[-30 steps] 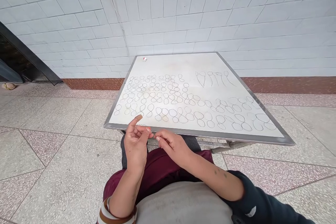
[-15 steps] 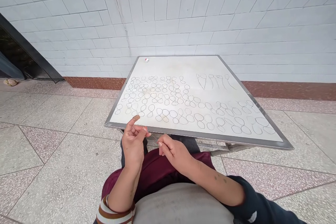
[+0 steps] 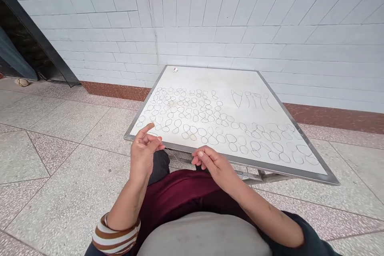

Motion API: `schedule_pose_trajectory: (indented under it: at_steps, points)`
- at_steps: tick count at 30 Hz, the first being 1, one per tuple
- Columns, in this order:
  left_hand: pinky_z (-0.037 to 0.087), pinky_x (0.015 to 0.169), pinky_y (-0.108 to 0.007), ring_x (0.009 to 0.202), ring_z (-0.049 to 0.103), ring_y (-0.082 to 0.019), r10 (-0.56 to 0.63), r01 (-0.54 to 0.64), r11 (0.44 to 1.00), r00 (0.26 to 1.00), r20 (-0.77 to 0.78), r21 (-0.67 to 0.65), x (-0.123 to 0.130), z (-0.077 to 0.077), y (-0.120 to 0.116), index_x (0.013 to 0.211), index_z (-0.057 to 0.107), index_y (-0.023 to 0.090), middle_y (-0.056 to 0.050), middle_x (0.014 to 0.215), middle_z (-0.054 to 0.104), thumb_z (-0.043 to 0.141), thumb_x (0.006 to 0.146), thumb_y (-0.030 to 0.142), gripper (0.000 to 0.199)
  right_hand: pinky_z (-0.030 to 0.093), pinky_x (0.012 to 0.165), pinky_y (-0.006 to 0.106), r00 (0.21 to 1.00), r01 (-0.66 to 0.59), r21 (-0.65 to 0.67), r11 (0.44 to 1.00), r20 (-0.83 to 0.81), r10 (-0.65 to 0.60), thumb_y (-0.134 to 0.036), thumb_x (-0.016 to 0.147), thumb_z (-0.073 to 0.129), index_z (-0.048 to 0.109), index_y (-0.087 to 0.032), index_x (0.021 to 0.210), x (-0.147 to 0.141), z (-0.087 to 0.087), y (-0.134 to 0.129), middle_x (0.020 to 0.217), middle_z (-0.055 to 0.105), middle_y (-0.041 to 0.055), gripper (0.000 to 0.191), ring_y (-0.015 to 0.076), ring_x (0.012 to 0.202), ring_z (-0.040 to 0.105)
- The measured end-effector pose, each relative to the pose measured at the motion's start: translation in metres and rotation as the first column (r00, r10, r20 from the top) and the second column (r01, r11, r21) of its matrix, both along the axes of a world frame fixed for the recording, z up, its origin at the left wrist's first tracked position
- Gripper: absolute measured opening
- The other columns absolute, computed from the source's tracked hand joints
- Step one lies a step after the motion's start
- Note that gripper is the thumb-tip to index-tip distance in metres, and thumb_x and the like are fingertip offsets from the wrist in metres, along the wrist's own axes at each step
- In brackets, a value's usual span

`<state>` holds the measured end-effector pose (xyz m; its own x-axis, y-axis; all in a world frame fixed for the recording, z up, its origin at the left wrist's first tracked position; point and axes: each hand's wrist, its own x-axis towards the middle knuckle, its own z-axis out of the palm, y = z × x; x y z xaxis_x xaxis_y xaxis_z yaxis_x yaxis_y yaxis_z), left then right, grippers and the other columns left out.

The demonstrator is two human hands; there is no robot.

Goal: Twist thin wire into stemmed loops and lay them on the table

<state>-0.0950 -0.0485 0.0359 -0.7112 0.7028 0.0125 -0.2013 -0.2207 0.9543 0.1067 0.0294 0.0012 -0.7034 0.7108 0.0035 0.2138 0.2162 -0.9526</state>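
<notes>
Left hand [image 3: 142, 154]: thumb and a bent finger pinched together on a thin, hair-fine strand [image 3: 174, 155]; one finger stands extended, with a tan covering on its tip. Right hand [image 3: 214, 164]: fingers curled, thumb against the forefinger; whether it grips the strand cannot be told. The strand lies in the gap between the two hands, just off the near edge of the worktop [image 3: 210, 78], faint and slightly curved.

Worktop: flat, smooth white panel, lightly stained, bordered by a grey metal frame with mitred corners. On it, thin dark loops [image 3: 232, 138] are laid in rows, many paired as figure-eights; outlines range from round to oval, the larger ones along the near right side. Towards the far right lie several long-tailed pieces [image 3: 255, 98], slender, with looped upper ends. A small white-and-red item [image 3: 175, 70] sits near the far left corner.

Surroundings: glazed white wall tiles [image 3: 207, 34], a reddish-brown skirting [image 3: 117, 90] with a mottled finish, and a speckled floor [image 3: 84, 176] with angular pinkish insets.
</notes>
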Motion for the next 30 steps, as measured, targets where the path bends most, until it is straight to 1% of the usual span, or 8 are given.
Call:
schedule_pose_trajectory:
  at_steps: [2, 4, 9, 13, 20, 27, 28, 30]
  points:
    - [0.056, 0.06, -0.026, 0.06, 0.056, -0.011, -0.022, 0.021, 1.0, 0.999, -0.028, -0.016, 0.007, 0.0, 0.004, 0.117, 0.062, 0.016, 0.006, 0.062, 0.056, 0.078, 0.064, 0.022, 0.055, 0.047, 0.071, 0.031, 0.998, -0.044, 0.098, 0.994, 0.039, 0.04, -0.043, 0.097, 0.044, 0.06, -0.025, 0.096, -0.013, 0.018, 0.001, 0.088, 0.07, 0.0021, 0.025, 0.0172, 0.079, 0.061]
    - [0.057, 0.061, -0.027, 0.065, 0.057, -0.012, -0.037, 0.035, 0.999, 0.998, -0.058, -0.028, 0.011, 0.0, 0.007, 0.117, 0.062, 0.015, 0.005, 0.063, 0.055, 0.077, 0.066, 0.022, 0.054, 0.045, 0.07, 0.03, 0.994, -0.065, 0.24, 0.969, 0.102, 0.042, -0.039, 0.093, 0.053, 0.061, -0.025, 0.096, -0.025, 0.025, -0.001, 0.087, 0.07, 0.0011, 0.017, 0.0176, 0.079, 0.061]
    - [0.058, 0.061, -0.027, 0.067, 0.055, -0.012, -0.041, 0.04, 0.999, 0.997, -0.066, -0.024, 0.011, -0.001, 0.01, 0.121, 0.059, 0.016, 0.005, 0.066, 0.055, 0.075, 0.068, 0.021, 0.055, 0.044, 0.069, 0.028, 0.984, -0.1, 0.469, 0.877, 0.176, 0.018, -0.024, 0.095, 0.051, 0.062, -0.023, 0.09, -0.04, 0.009, -0.008, 0.074, 0.065, -0.0003, 0.013, 0.0166, 0.075, 0.059]
    - [0.057, 0.061, -0.027, 0.065, 0.055, -0.012, -0.054, 0.052, 0.998, 0.997, -0.062, -0.028, 0.011, -0.004, 0.011, 0.12, 0.06, 0.016, 0.005, 0.066, 0.054, 0.074, 0.069, 0.022, 0.054, 0.043, 0.068, 0.027, 0.981, -0.089, 0.534, 0.841, 0.192, -0.019, -0.022, 0.094, 0.051, 0.062, -0.022, 0.096, -0.042, 0.0, -0.007, 0.073, 0.064, 0.0, 0.011, 0.0167, 0.074, 0.058]
    - [0.054, 0.063, -0.025, 0.059, 0.059, -0.01, -0.082, 0.08, 0.996, 0.995, -0.059, -0.033, 0.014, -0.006, 0.012, 0.12, 0.061, 0.017, 0.006, 0.066, 0.055, 0.073, 0.07, 0.019, 0.051, 0.042, 0.065, 0.024, 0.994, -0.092, 0.552, 0.829, 0.098, 0.045, -0.021, 0.098, 0.043, 0.061, -0.021, 0.095, -0.047, -0.008, -0.003, 0.071, 0.062, -0.0008, 0.018, 0.0145, 0.069, 0.056]
    - [0.049, 0.06, -0.022, 0.053, 0.059, -0.008, -0.081, 0.08, 0.997, 0.994, -0.073, -0.012, 0.018, -0.014, 0.013, 0.116, 0.062, 0.018, 0.007, 0.066, 0.058, 0.073, 0.07, 0.017, 0.047, 0.033, 0.055, 0.026, 0.998, -0.003, 0.748, 0.663, 0.043, -0.044, -0.016, 0.095, 0.041, 0.063, -0.019, 0.086, -0.041, -0.016, -0.013, 0.061, 0.054, 0.0002, 0.024, 0.0156, 0.061, 0.047]
    - [0.049, 0.06, -0.022, 0.052, 0.059, -0.008, -0.087, 0.087, 0.996, 0.994, -0.068, -0.011, 0.019, -0.014, 0.013, 0.116, 0.062, 0.018, 0.007, 0.066, 0.058, 0.073, 0.07, 0.017, 0.047, 0.033, 0.055, 0.027, 0.998, 0.003, 0.745, 0.667, 0.042, -0.051, -0.016, 0.095, 0.041, 0.062, -0.019, 0.086, -0.04, -0.016, -0.013, 0.061, 0.054, 0.0002, 0.024, 0.0156, 0.06, 0.047]
    - [0.05, 0.06, -0.023, 0.053, 0.058, -0.008, -0.099, 0.098, 0.995, 0.993, -0.065, -0.019, 0.021, -0.013, 0.015, 0.117, 0.061, 0.017, 0.007, 0.066, 0.057, 0.073, 0.069, 0.018, 0.049, 0.034, 0.058, 0.026, 0.998, 0.013, 0.692, 0.721, 0.035, -0.052, -0.017, 0.095, 0.041, 0.061, -0.019, 0.085, -0.038, -0.016, -0.013, 0.065, 0.056, 0.0002, 0.022, 0.015, 0.061, 0.049]
